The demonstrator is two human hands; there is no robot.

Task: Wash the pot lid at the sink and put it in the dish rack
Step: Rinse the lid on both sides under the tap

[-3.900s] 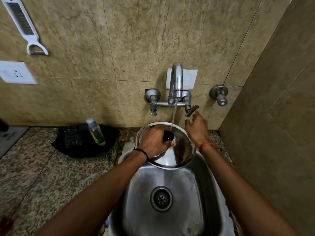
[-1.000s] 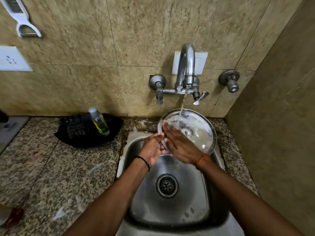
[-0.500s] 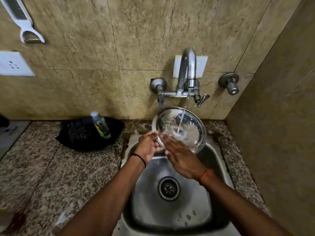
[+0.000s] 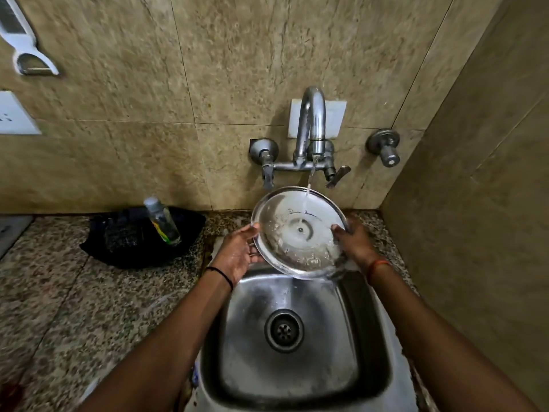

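Note:
The round steel pot lid (image 4: 298,233) is tilted, its inner face up, over the back of the steel sink (image 4: 297,346). Water from the wall tap (image 4: 312,129) runs onto its upper part and drips off the lower rim. My left hand (image 4: 240,251) grips the lid's left edge. My right hand (image 4: 353,240) holds the right edge, with fingers curled over the rim. The lid's knob is hidden underneath. No dish rack is in view.
A black holder (image 4: 142,236) with a clear bottle (image 4: 162,220) sits on the speckled granite counter (image 4: 74,307) left of the sink. A tiled side wall (image 4: 475,203) stands close on the right. A white peeler (image 4: 20,40) hangs on the back wall.
My right hand has left the lid's inner face, where it was rubbing, and now holds the right rim. The lid has turned more face-up under the stream. My left hand keeps its hold.

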